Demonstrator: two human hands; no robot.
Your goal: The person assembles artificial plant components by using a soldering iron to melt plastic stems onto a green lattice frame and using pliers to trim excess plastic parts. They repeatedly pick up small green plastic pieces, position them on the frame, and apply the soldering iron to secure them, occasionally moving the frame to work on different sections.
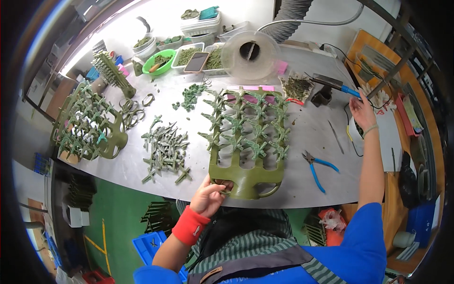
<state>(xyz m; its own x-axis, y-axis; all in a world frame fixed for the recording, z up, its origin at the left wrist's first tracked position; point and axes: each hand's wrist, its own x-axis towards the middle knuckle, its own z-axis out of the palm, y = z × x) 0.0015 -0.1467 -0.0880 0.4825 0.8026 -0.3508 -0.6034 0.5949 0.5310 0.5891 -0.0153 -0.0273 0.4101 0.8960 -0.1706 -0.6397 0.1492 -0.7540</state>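
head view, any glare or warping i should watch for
Head view: strong glare washes out the wall at upper left; head view: fisheye distortion bows the table's front edge, and black vignetting closes in the corners; head view: the olive-green rack near the middle looks fairly sharp.

The green frame (246, 176) is hiding part of the pink thing (267, 88) behind it. Part of the left hand (206, 199) is hiding behind the frame. The phone (196, 62) is covering some of the green bits (215, 57). The grey hose (289, 18) is running off the top edge.
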